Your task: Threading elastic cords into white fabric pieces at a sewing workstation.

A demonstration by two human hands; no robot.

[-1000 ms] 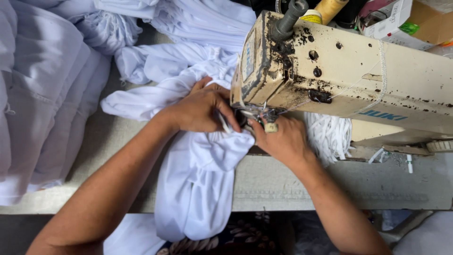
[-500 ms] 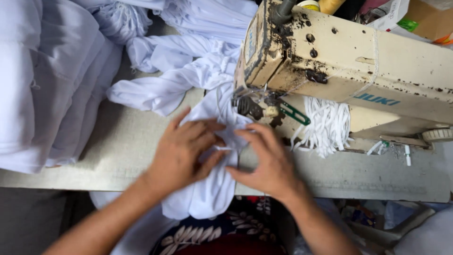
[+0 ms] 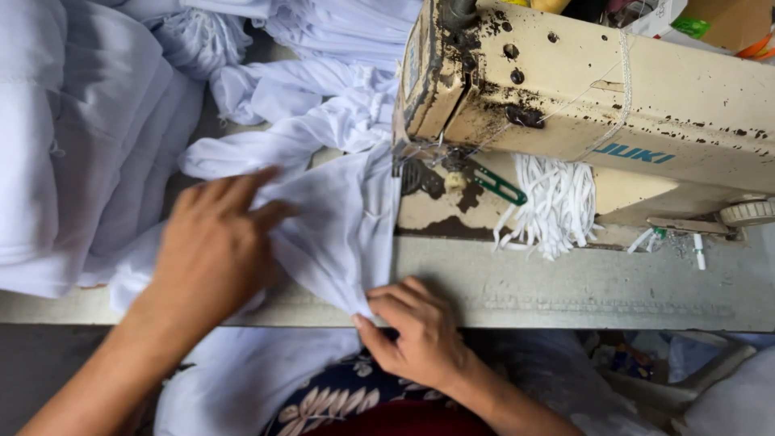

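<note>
A white garment piece [image 3: 343, 222] lies on the table, its far end under the needle area of a worn cream sewing machine [image 3: 589, 105]. My left hand [image 3: 214, 246] lies flat on the cloth's left side, fingers spread and pointing toward the machine. At the table's front edge my right hand [image 3: 416, 335] pinches the cloth's near corner between thumb and fingers. More of the white cloth hangs down over my lap.
A big pile of white garments [image 3: 73, 153] fills the left and back of the grey table [image 3: 581, 282]. A bundle of white elastic strips [image 3: 553, 206] hangs beside the machine. Green snips [image 3: 496, 184] lie near the needle. The handwheel [image 3: 747, 211] sits at far right.
The view shifted right and the cloth was drawn toward me. My left hand slid left across the fabric. My right hand dropped to the table's front edge, holding the cloth's corner.
</note>
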